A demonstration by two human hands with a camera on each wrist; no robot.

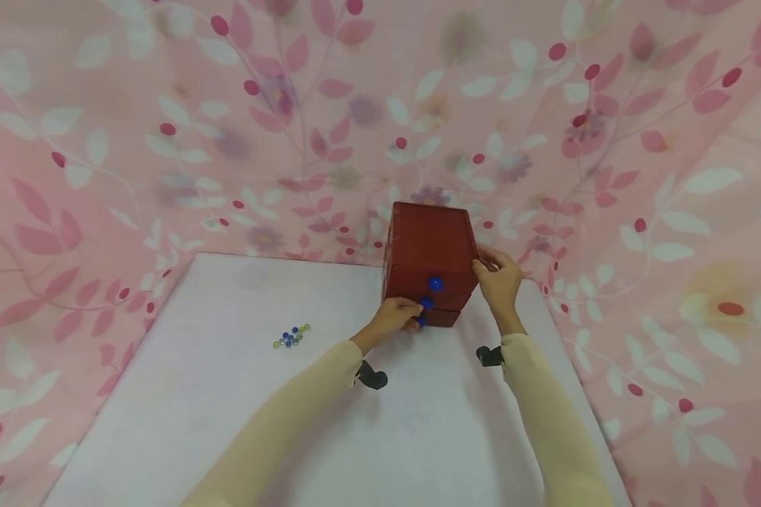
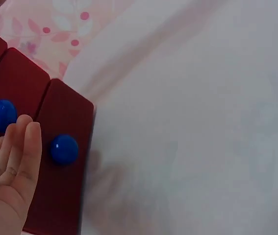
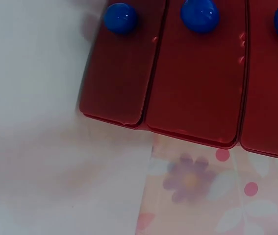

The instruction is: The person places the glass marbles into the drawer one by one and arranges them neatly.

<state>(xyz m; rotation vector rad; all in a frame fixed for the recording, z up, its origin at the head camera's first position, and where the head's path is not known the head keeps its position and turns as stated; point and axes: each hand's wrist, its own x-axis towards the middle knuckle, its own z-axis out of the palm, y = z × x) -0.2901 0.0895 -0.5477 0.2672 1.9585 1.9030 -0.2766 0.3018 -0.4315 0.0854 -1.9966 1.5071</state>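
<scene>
A red drawer box point(image 1: 432, 236) stands at the table's back edge, its front showing three drawers, each with a round blue knob. All three look pushed in. My left hand point(image 1: 394, 317) is at the middle knob point(image 2: 3, 116); in the left wrist view its fingers extend on both sides of that knob, and I cannot tell whether they touch it. Below it, the bottom knob point(image 2: 64, 149) stays free of the fingers. My right hand point(image 1: 502, 282) rests against the box's right side near the front corner, fingers loosely bent; the right wrist view shows barely any of it.
Left of the box lies a small cluster of blue, yellow-green and clear marbles point(image 1: 292, 336) on the white tabletop point(image 1: 241, 394). A pink floral cloth point(image 1: 330, 141) hangs behind the table and along both sides. Each wrist carries a black camera mount point(image 1: 372, 377).
</scene>
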